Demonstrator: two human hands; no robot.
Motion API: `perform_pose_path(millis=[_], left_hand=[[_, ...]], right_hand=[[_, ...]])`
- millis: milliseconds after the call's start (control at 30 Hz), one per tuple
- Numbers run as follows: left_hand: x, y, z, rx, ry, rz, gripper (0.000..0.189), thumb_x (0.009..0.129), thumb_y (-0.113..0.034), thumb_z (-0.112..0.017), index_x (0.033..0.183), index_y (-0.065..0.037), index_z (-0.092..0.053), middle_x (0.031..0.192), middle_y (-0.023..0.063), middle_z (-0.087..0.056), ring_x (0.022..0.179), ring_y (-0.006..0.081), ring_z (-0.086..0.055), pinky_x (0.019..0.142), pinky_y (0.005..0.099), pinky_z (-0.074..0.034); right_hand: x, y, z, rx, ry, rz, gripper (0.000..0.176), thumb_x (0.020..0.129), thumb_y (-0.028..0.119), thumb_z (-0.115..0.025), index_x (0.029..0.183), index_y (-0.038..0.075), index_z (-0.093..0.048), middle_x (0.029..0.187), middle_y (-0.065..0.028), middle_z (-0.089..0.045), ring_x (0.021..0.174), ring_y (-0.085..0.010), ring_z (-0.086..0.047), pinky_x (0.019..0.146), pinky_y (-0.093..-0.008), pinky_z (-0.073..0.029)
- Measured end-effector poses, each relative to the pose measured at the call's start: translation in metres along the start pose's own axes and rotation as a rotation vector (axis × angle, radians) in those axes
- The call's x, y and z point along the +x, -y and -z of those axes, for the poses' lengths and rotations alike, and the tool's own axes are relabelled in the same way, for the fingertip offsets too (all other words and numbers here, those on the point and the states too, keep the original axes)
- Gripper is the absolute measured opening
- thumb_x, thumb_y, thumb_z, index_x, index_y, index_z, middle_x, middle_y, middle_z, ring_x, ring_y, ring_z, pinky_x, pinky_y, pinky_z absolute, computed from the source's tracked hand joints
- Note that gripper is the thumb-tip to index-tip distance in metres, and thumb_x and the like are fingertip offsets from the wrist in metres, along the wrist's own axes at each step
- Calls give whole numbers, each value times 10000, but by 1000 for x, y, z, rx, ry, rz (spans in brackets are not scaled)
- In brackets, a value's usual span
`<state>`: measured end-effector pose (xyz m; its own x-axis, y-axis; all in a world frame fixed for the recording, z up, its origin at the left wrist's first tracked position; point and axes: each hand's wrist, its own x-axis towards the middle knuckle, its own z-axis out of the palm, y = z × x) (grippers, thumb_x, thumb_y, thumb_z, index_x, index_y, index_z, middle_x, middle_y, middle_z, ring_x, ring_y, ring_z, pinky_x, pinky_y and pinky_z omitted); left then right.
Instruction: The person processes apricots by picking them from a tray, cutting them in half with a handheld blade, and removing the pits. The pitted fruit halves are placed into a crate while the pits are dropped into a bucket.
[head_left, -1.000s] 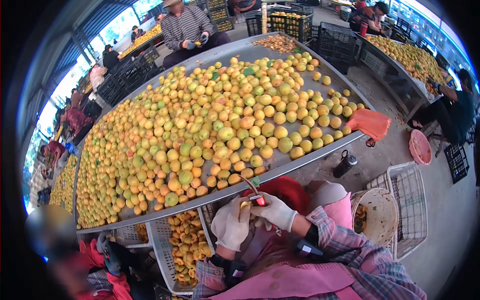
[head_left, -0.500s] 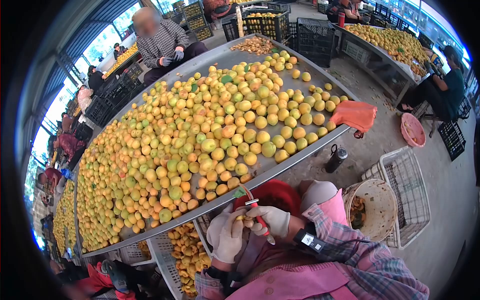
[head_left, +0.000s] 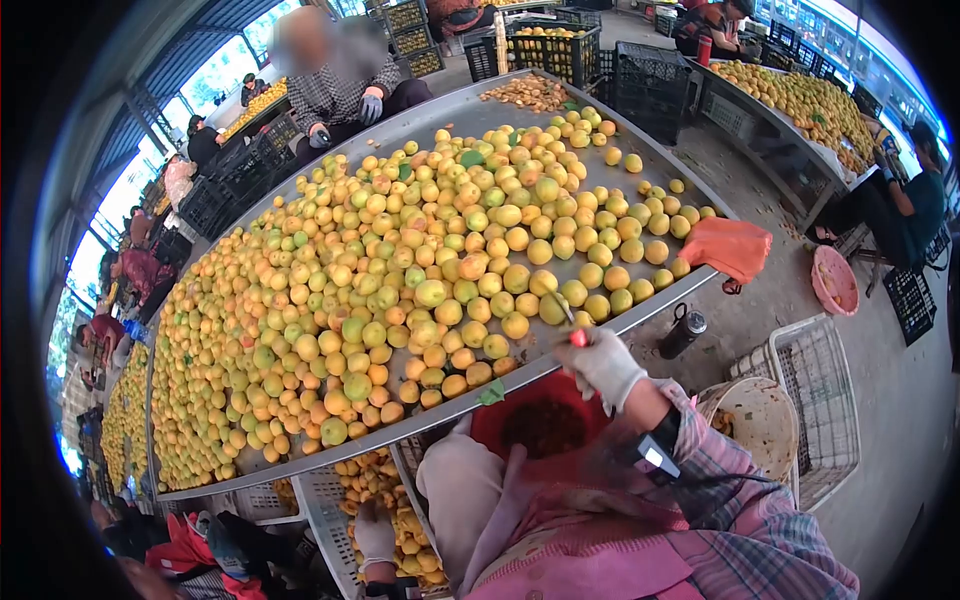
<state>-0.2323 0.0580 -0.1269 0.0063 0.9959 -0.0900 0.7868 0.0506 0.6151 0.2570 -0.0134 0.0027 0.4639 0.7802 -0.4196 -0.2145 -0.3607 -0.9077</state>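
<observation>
My right hand (head_left: 608, 370), in a pale work glove, is closed round a small red-handled knife (head_left: 579, 338). Its thin metal blade points up over the front edge of the metal table (head_left: 655, 312), close to whole yellow-orange apricots (head_left: 340, 300). At the lower left, my left hand (head_left: 375, 538), also gloved, reaches down over a white crate (head_left: 327, 515) of cut apricot pieces (head_left: 415, 550). Its fingers look extended against the pieces, and I can make out nothing held in them. A red basin (head_left: 487, 430) with dark contents sits in front of my lap.
An orange cloth (head_left: 728, 250) hangs at the table's right corner. On the floor at right are a dark flask (head_left: 683, 332), a whitish bucket (head_left: 775, 425), a white crate (head_left: 825, 400) and a pink basin (head_left: 835, 280). A co-worker (head_left: 340, 95) sits across the table.
My hands have come apart from above my lap. The right has lifted the knife up to the table edge; the left has moved down-left to the crate. The view has shifted slightly.
</observation>
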Motion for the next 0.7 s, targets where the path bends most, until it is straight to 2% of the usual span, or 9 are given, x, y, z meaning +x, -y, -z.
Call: perform_pose_path(millis=[33,133,167,233,267,300,467,533,700], left_hand=[[-8,-26,9,266,23,58,340,895,-175,-649,1178,12,-639,1090,211,-686,1065,360,-647,887,396,-512],[-5,-5,-7,209,-7,-5,356,880,-181,-665,1174,18,-637,1057,219,-692,1029,383,-653,882,411,-514],[-3,-10,-10,202,-15,0,356,880,-181,-665,1174,18,-637,1057,219,-692,1029,383,-653,882,411,-514],[0,-35,-18,-176,10,53,280,894,-123,-651,1122,39,-642,986,156,-694,929,281,-666,837,352,-516],[1,-50,-21,-365,20,77,243,901,-95,-644,1096,50,-645,951,125,-696,878,230,-672,814,323,-517],[0,-70,-21,-453,27,57,192,914,-59,-626,1061,62,-647,944,97,-685,858,157,-640,794,282,-504],[2,-131,-26,-507,35,-94,191,901,-46,-628,1060,57,-654,951,97,-691,858,167,-641,799,285,-504],[-3,-161,-20,-550,69,-123,182,902,-48,-623,1050,49,-664,951,100,-695,871,169,-643,802,288,-504],[-3,-182,-24,-630,80,-192,166,916,-59,-623,1046,32,-671,951,107,-693,895,166,-645,800,292,-505]], right_hand=[[10,8,-2,-2,-85,57,269,854,198,-665,1049,15,-639,670,-28,-596,425,-117,-529,365,-261,-435],[61,13,5,-319,-218,196,336,809,219,-680,1078,24,-629,808,-150,-677,614,-252,-667,583,-380,-547],[75,15,5,-324,-212,204,336,809,219,-680,1078,24,-629,808,-150,-677,614,-252,-667,583,-380,-547],[97,23,0,-752,-440,440,348,798,248,-668,1081,50,-638,952,-199,-691,887,-342,-684,801,-445,-533],[109,29,-2,-784,-416,384,365,800,259,-652,1108,64,-648,1041,-202,-683,1025,-381,-633,886,-472,-499],[123,32,-3,-837,-404,371,397,779,271,-671,1114,58,-653,1030,-211,-685,1007,-381,-642,875,-460,-510],[175,27,-6,-1067,-217,188,452,733,318,-723,1090,48,-667,1020,-217,-688,997,-376,-650,877,-436,-520],[170,32,-5,-1136,-173,167,349,816,302,-655,1065,59,-683,1050,-216,-687,1037,-360,-653,885,-439,-526],[151,27,6,-958,-217,324,378,768,269,-722,1048,19,-673,979,-180,-707,967,-328,-677,849,-418,-530]])
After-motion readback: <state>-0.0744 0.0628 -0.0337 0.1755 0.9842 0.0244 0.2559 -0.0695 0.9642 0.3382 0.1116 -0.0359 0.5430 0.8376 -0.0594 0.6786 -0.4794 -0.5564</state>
